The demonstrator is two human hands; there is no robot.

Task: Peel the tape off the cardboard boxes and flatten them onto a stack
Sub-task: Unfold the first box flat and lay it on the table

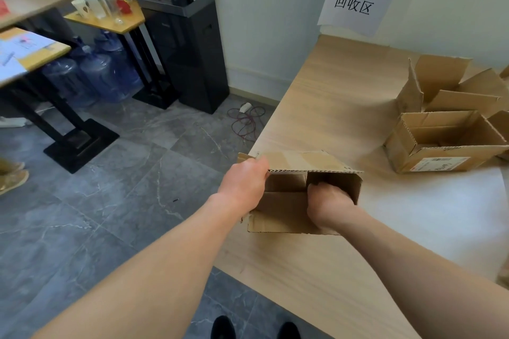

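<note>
The fingers of the left hand are curled round the upper left edge of a cardboard box, which is gripped there. The fingers of the right hand are curled and pushed into the box's open mouth; their tips are lost in shadow, so it cannot be told whether anything is held by them. The box is laid on its side at the left edge of the tabletop, with its open end turned toward the person and its lower flap spread flat on the wood. Well apart, toward the right, an open box with a printed label is stood on the tabletop, and a second open box with raised flaps is seen just behind it. A white sheet is spread over the nearer right part of the tabletop. A paper sign with three characters is fixed to the wall. A black water dispenser, blue water jugs and a red cable are seen on the grey floor to the left
</note>
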